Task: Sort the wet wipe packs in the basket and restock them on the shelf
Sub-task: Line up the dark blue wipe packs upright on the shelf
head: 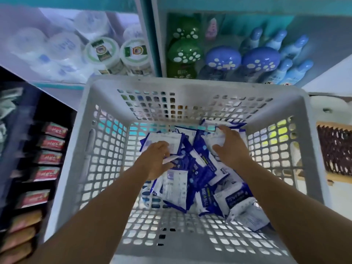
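Fingers of my left hand (159, 159) are curled around the edge of a white-faced wet wipe pack (165, 141), thumb under it, at the left side of the pile. Fingers of my right hand (231, 147) are curled over another white pack (217, 137) at the far right of the pile; grip looks closed on it, though the fingertips are partly hidden by the pack.

Landmark: the grey basket (190, 82), a perforated plastic crate with lattice walls and floor. Both forearms reach into it from the near side.

Inside the basket: a loose pile of blue and white wipe packs (192, 178), overlapping at mixed angles, some face up, some face down. The pile sits against the far wall and spreads toward the near right corner. One pack near the right reads "75%" (234, 199). The near left part of the basket floor is bare.

Beyond the far rim of the basket: a shelf (156, 44) with white round tubs (116, 52) to the left, then green bottles (183, 52), then blue bottles (259, 60) with paw-print caps to the right.

Left of the basket: a dark rack with red packets (50, 142) in rows, blurred. Right of the basket: a brown woven item (335, 147), partly cut off.
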### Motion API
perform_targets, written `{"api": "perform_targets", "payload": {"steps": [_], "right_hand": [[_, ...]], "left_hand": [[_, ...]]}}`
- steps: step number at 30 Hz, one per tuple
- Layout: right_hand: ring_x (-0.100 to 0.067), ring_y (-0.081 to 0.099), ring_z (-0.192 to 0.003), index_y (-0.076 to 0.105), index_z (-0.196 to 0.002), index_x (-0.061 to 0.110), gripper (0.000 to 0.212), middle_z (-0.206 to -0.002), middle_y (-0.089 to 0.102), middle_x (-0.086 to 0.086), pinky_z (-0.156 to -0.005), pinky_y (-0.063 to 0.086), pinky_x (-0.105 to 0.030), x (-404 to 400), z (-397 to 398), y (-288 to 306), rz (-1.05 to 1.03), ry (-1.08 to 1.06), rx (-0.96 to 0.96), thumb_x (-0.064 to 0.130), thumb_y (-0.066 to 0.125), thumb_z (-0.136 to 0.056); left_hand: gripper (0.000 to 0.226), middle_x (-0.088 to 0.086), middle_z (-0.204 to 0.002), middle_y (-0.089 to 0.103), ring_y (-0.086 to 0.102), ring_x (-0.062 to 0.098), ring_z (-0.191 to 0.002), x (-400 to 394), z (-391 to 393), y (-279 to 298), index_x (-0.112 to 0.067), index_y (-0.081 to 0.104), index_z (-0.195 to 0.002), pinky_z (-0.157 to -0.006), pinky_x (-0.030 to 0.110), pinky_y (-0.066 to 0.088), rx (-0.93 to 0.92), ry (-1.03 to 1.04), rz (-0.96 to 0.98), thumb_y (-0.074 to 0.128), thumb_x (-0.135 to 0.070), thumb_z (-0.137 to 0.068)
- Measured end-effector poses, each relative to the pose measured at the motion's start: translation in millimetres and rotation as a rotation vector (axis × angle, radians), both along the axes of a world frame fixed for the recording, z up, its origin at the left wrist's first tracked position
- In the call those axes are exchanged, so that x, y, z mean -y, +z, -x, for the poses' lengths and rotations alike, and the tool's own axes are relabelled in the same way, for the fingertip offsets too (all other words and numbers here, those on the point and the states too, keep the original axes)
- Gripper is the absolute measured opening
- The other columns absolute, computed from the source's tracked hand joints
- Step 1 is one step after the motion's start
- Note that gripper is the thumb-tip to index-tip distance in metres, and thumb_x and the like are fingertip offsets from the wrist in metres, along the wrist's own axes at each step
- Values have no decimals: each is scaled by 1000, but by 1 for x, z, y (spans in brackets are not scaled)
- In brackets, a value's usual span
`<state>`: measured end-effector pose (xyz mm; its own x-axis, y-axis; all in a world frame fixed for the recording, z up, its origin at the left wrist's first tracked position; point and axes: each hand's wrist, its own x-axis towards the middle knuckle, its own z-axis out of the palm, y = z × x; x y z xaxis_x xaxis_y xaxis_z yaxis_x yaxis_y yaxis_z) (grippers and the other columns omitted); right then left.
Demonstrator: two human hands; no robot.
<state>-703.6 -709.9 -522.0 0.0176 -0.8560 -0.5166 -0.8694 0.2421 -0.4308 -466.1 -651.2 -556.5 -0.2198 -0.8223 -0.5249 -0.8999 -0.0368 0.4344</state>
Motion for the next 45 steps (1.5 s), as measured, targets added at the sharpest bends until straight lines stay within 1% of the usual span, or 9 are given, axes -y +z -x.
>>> {"api": "perform_targets", "payload": {"steps": [3,7,12,17,23,26,30,38,45], "right_hand": [[-33,59,-100,15,-150,31,77,-126,50,-15,-83,49,-38,-3,2,-3,-8,-48,24,18,60,-90],[-32,43,-127,22,-149,23,66,-145,36,-11,-101,38,-39,-2,-2,-1,-12,200,-234,28,56,-93],[-28,4,-147,24,-149,20,62,-159,2,-10,-117,7,-42,-13,-16,2,214,425,-392,36,50,-95],[-24,23,-140,36,-144,19,52,-150,32,-3,-114,15,-36,-25,-29,-9,85,569,-308,37,47,-97],[-25,29,-136,31,-146,18,54,-147,37,-4,-114,19,-36,-28,-46,-20,14,546,-302,39,44,-98],[-27,30,-136,29,-146,16,59,-147,37,-6,-114,20,-39,-25,-56,-24,-30,553,-316,41,47,-96],[-30,29,-136,12,-150,10,79,-151,27,-10,-111,27,-36,-30,-57,-34,-101,591,-343,34,60,-91],[-23,58,-102,44,-125,6,37,-116,58,-12,-70,38,-24,-31,-51,-43,-117,367,-232,17,58,-92],[-21,54,-88,56,-119,12,25,-112,57,-13,-68,36,-25,-22,-40,-32,-40,308,-151,11,46,-96]], "left_hand": [[50,5,-139,39,45,27,-125,8,-1,-2,-12,42,-135,-102,36,40,-94,259,58,62,-22,-91],[69,3,-156,23,23,29,-141,24,-9,-8,-20,28,-148,-115,41,24,248,67,24,60,-37,-90],[48,8,-139,48,48,28,-123,31,-8,-14,-19,42,-142,-101,38,39,228,103,110,52,-27,-96],[20,13,-97,66,62,29,-84,39,-15,3,-7,61,-104,-73,36,48,288,134,352,51,2,-89],[20,1,-63,49,51,20,-61,52,-35,10,-9,52,-114,-57,29,34,56,256,292,35,-13,-103],[31,9,-101,64,60,24,-92,57,-36,-8,-18,48,-132,-80,36,47,36,204,58,43,-20,-101],[67,8,-153,32,39,30,-134,54,-40,-29,-22,27,-149,-109,44,35,48,242,-201,54,-45,-93],[95,7,-156,24,29,27,-141,59,-41,-16,-16,21,-151,-109,38,31,50,297,-315,69,-55,-78],[84,6,-147,39,41,25,-130,37,-17,-23,-16,33,-145,-104,35,39,-102,315,-308,74,-44,-77]]}}
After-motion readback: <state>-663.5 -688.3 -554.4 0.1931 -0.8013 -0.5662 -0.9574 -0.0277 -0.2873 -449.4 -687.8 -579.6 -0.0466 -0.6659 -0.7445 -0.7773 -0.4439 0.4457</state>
